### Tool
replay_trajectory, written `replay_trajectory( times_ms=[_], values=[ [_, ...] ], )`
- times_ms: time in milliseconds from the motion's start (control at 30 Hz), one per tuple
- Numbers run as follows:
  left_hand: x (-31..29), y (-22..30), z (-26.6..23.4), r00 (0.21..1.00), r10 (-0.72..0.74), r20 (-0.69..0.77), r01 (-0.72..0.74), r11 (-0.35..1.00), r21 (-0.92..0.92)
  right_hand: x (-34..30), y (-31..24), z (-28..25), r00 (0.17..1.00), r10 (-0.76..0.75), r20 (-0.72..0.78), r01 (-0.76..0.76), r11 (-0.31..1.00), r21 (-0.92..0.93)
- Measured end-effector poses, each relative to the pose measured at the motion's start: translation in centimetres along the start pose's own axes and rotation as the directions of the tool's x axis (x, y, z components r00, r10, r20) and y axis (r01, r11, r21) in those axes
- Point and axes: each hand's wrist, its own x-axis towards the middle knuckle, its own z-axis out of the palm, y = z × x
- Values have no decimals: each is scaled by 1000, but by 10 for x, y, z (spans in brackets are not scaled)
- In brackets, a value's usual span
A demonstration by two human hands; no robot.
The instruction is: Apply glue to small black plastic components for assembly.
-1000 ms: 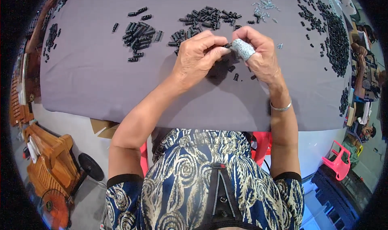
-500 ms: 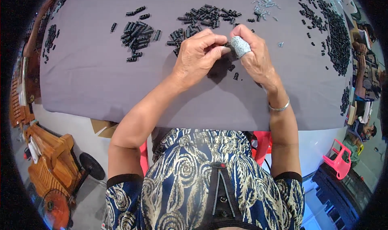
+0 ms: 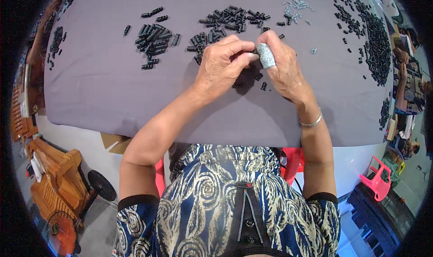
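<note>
My left hand (image 3: 225,63) pinches a small dark part between thumb and forefinger; little of it shows. Meeting it fingertip to fingertip is my right hand (image 3: 284,67), also closed, with a speckled grey-white wrap (image 3: 267,55) around its thumb. What the right fingers grip is hidden behind the wrap. Just beyond my hands lies a pile of black cylindrical plastic parts (image 3: 232,18). A second pile of longer black cylinders (image 3: 152,38) sits to the left. One small black piece (image 3: 264,86) rests on the cloth below my right hand. Small silvery metal pieces (image 3: 296,8) are scattered at the far right.
A grey cloth (image 3: 99,85) covers the table. Many small black parts (image 3: 376,45) are heaped along its right edge, and a smaller group (image 3: 56,42) lies at the left. A pink plastic chair (image 3: 376,178) and a wooden chair (image 3: 56,175) stand beyond the table.
My right hand has turned slightly, so the wrapped thumb stands more upright. The left hand keeps its pinch, almost in the same place.
</note>
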Motion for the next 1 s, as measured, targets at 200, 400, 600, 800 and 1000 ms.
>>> replay_trajectory(
  times_ms=[200, 400, 600, 800, 1000],
  values=[
    [0, 0, 1, 1000, -15, -13, 16, 999, 37, -2, 2, 3, 1000, 3, -10, -3, 1000, -14],
    [1, -3, 0, 1000, 2, -20, 1, 991, 131, 2, -1, 5, 998, -44, -37, 44, 999, -11],
    [1, -7, 5, 995, -61, -80, 65, 997, 47, 3, 0, 9, 998, -19, -60, 20, 1000, 24],
    [3, -6, 3, 996, -63, -57, 62, 998, -10, 2, 2, -2, 998, 43, -50, -34, 987, 157],
    [2, -2, 3, 999, 5, -44, -10, 995, -103, 1, -3, -17, 941, 335, 41, -275, 689, 671]
  ],
)
